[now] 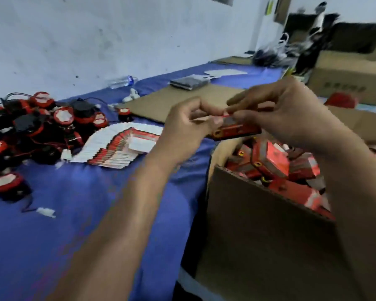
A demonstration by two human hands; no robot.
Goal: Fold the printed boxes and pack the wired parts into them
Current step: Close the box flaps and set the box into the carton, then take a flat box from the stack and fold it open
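Both hands hold one red printed box (pixel 234 131) in the air above the open brown carton (pixel 258 209). My left hand (pixel 182 129) pinches the box's left end, where a pale flap shows. My right hand (pixel 284 114) grips it from above on the right. A fanned stack of flat printed boxes (pixel 122 146) lies on the blue cloth to the left. Beyond it is a heap of round black and red wired parts (pixel 35 127), and one more wired part (pixel 8 187) sits apart at the left edge. The carton holds several folded red boxes (pixel 271 161).
A flat cardboard sheet (pixel 172 103) lies behind the hands. A plastic bottle (pixel 123 81) rests by the wall, with a dark flat pack (pixel 189 82) and white paper (pixel 225 72) farther back. Another brown carton (pixel 345 81) stands at the far right.
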